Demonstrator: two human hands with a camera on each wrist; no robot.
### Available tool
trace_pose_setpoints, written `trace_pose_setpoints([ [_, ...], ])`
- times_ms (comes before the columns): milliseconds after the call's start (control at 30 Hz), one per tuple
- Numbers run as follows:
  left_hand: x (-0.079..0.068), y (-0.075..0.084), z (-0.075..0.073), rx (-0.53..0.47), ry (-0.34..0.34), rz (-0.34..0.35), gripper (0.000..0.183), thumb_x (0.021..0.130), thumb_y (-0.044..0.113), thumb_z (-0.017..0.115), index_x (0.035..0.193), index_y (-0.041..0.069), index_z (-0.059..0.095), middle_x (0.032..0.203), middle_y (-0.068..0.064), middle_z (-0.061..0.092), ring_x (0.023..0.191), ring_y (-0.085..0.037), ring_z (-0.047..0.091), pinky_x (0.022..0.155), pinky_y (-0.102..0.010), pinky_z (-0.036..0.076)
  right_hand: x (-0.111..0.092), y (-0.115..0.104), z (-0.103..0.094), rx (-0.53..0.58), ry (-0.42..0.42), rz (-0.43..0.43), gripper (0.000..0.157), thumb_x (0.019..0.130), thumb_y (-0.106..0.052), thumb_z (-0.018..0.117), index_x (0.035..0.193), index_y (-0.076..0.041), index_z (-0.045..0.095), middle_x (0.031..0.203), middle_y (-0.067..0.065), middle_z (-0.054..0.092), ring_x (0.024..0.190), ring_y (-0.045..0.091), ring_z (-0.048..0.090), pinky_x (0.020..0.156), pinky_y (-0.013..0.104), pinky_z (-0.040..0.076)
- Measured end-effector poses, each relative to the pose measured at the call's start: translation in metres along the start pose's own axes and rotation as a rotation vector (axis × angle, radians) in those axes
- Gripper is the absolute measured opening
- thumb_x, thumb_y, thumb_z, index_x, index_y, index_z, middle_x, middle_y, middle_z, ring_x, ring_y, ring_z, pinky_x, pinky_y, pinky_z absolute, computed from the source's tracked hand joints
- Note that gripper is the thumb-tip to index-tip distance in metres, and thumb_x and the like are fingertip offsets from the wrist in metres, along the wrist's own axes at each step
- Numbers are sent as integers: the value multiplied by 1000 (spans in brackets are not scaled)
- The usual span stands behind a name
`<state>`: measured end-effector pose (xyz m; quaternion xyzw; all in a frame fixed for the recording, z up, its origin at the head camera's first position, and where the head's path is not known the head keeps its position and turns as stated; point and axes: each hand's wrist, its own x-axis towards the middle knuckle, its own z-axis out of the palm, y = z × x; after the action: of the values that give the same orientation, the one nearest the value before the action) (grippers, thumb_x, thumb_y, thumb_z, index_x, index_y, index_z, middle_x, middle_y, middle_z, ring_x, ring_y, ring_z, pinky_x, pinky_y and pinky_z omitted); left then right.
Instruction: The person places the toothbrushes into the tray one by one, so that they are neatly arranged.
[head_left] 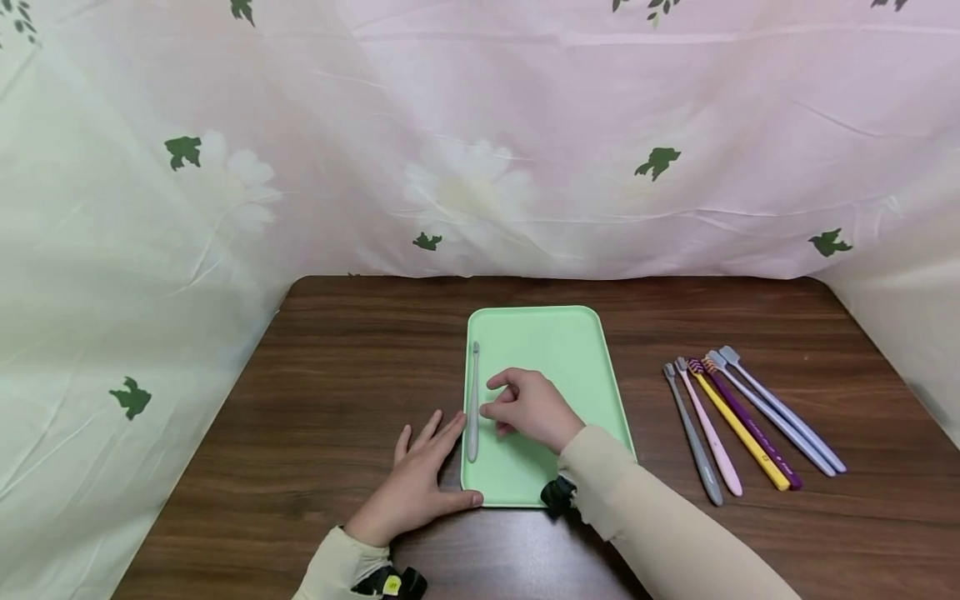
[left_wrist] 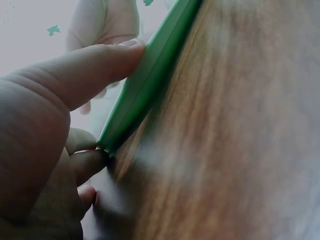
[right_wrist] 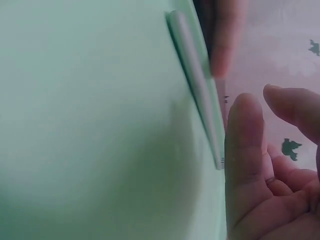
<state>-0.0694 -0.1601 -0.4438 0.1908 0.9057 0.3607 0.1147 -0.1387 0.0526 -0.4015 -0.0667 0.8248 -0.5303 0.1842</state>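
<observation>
A light green tray (head_left: pixel 551 337) lies on the table, with one grey toothbrush (head_left: pixel 473 408) along its left side, bristle head toward the far end. My left hand (head_left: pixel 422 490) rests at the tray's near left corner; its fingertips touch the left rim and its thumb lies on the front rim. In the left wrist view the thumb (left_wrist: pixel 95 70) presses the green rim. Just right of the toothbrush, my right hand (head_left: pixel 536 408) hovers over the tray with nothing in it. The right wrist view shows its thumb and forefinger apart, beside the toothbrush (right_wrist: pixel 197 82).
Right of the tray, several toothbrushes lie side by side: a dark grey one (head_left: pixel 694 439), a pink one (head_left: pixel 711 432), a yellow one (head_left: pixel 742 429), a purple one (head_left: pixel 759 433) and two light blue ones (head_left: pixel 787 412). A floral cloth (head_left: pixel 465 125) hangs behind the brown table (head_left: pixel 360 350).
</observation>
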Motion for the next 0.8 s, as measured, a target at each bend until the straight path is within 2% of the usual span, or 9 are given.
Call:
trace_pose_setpoints([
  [433,1,-1,-1,4,-10,-1,98,83,43,81,160,11,29,161,-3,34,153,-32,11,115,-59,-7,-21,-2,-16,79,13,-21,44,89,-17,77,126,0,61,89,15,70,71,28,72,74,35,59],
  [800,-1,2,-3,15,2,3,92,86,38,77,159,11,30,160,-7,37,153,-34,13,115,-61,-6,-35,1,-32,148,41,-38,44,88,-14,77,125,4,61,85,10,67,70,24,68,72,35,60],
])
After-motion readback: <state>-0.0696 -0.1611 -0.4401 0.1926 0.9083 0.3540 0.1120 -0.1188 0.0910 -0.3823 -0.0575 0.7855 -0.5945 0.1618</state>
